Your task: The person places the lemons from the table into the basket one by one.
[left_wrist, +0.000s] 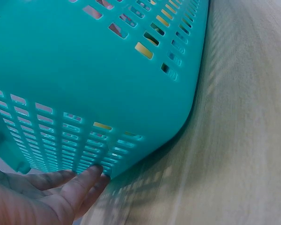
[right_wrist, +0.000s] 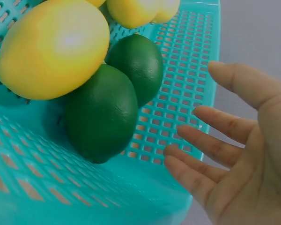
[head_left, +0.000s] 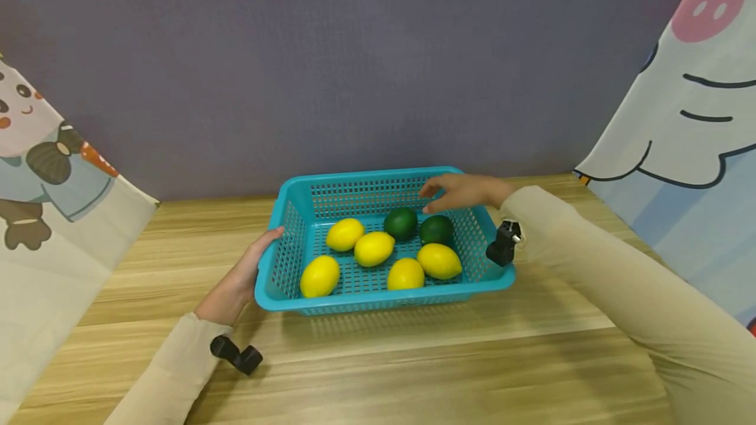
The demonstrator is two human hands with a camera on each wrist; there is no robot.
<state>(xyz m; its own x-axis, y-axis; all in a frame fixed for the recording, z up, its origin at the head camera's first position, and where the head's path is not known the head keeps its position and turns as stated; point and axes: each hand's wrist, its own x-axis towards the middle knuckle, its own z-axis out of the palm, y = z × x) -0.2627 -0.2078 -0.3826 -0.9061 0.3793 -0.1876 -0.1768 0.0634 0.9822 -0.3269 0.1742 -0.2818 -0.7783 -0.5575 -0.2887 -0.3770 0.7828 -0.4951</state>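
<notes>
A turquoise plastic basket [head_left: 366, 300] with slotted walls sits on the table. Inside it lie several yellow lemons [head_left: 375, 249] and two dark green limes [head_left: 400, 223], the limes toward the right rear. At the basket's left end, my left hand [head_left: 241, 281] grips the wall, its thumb over the rim; in the left wrist view the fingers [left_wrist: 86, 185] press against the slotted outer side. My right hand [head_left: 463, 190] hangs over the back right corner with nothing in it. The right wrist view shows its fingers spread and loosely bent, apart from the nearer lime [right_wrist: 103, 115].
The wood-grain table [head_left: 378, 372] extends in front of the basket and to both sides. Close behind the basket rises a grey fabric panel [head_left: 366, 71]. Cartoon-printed sheets [head_left: 703, 97] border the table on the left and right. A small black camera mount [head_left: 236, 354] is on each wrist.
</notes>
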